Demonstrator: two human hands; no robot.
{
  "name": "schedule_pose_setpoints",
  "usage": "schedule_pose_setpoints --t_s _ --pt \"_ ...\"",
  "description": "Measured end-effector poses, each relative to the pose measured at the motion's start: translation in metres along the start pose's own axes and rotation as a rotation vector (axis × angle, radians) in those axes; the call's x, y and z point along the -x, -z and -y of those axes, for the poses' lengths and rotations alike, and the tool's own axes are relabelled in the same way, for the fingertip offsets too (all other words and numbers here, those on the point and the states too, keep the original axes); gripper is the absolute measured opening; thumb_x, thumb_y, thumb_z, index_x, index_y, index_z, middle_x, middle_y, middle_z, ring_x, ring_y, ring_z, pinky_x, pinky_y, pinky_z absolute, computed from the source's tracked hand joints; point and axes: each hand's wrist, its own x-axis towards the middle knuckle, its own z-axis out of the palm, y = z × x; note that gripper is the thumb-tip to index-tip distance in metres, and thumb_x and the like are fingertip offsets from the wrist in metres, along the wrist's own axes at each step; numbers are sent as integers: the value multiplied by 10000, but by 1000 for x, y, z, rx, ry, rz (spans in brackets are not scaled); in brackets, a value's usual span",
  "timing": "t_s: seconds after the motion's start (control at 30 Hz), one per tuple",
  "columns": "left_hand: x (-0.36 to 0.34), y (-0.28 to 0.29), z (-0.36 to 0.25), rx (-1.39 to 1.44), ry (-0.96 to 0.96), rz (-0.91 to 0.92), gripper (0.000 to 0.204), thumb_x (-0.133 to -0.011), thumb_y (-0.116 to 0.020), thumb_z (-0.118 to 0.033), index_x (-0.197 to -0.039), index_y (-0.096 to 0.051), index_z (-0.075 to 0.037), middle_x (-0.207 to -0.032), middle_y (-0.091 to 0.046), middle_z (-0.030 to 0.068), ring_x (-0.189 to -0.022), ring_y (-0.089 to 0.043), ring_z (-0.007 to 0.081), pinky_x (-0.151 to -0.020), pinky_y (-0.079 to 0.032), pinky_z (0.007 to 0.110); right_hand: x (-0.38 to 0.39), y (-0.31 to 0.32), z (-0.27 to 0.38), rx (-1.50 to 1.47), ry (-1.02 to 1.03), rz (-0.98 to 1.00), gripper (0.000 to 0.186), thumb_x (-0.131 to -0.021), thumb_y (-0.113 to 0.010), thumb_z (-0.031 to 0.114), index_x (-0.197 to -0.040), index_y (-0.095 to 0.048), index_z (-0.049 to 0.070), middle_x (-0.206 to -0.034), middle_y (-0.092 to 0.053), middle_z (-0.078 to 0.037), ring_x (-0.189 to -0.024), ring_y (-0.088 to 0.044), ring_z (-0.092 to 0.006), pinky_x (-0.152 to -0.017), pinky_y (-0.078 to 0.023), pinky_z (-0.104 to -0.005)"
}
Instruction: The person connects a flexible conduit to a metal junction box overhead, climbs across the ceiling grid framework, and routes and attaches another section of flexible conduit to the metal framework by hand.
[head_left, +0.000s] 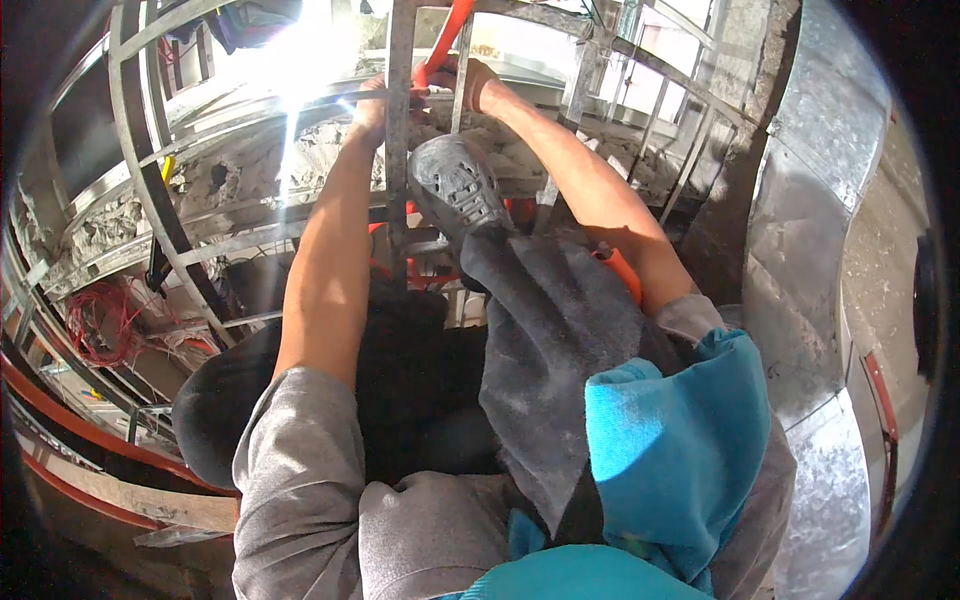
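Observation:
Both my arms reach far forward into a frame of grey metal bars. My left hand [370,112] is beside a vertical metal bar [398,150], which hides most of its fingers; glare washes out that side. Just right of the bar, my right hand [478,84] has its fingers curled by the lower end of an orange pipe [447,40] that slants up and away. A thin upright bar crosses in front of that hand. My dusty grey shoe [455,185] is propped up just below the hands, between the two arms.
Rough, broken masonry [265,165] lies beyond the bars. A tangle of red wire [103,322] hangs at the left. Shiny sheet-metal ducting [800,280] rises close on the right. A turquoise cloth [680,430] drapes by my right thigh. An orange tube end [620,272] shows near my right forearm.

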Motion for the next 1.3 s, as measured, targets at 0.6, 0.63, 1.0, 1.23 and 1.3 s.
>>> schedule_pose_setpoints --t_s 0.6,0.63,1.0,1.23,1.3 --pt "-12 25 -5 -196 -49 27 348 -745 -884 -115 -1059 -742 -68 -788 -676 5 -628 -624 143 -549 -494 300 2 -16 8 -98 182 120 248 -862 -728 26 -1099 -665 -8 -1314 -645 -164 -1068 -680 -277 -876 -585 -470" --pt "-11 28 -3 -197 -44 22 348 -745 -884 -115 -1059 -742 -68 -788 -676 5 -628 -624 143 -549 -494 300 3 -19 6 95 234 65 291 -865 -725 29 -1144 -649 -11 -1289 -659 -160 -1070 -681 -255 -888 -574 -430" --pt "-7 -2 -8 -69 -1 132 294 -779 -859 -135 -1013 -715 -29 -764 -655 39 -619 -614 155 -542 -579 366 -11 21 -39 424 235 -229 381 -902 -740 158 -1247 -643 28 -968 -765 -81 -888 -698 -174 -813 -533 -329" --pt "1 -6 -5 -89 -28 68 301 -779 -859 -133 -1023 -718 -26 -745 -662 50 -628 -627 161 -547 -584 372 7 17 -43 242 224 -168 414 -892 -658 -8 -1299 -594 34 -1072 -753 -96 -1066 -687 -178 -885 -517 -316" --pt "0 -6 -3 -157 -47 35 305 -773 -865 -135 -1023 -721 -36 -760 -683 66 -653 -650 172 -542 -569 352 12 18 -41 136 207 -144 456 -880 -610 -70 -1322 -572 37 -1096 -746 -105 -1113 -678 -190 -906 -509 -319"
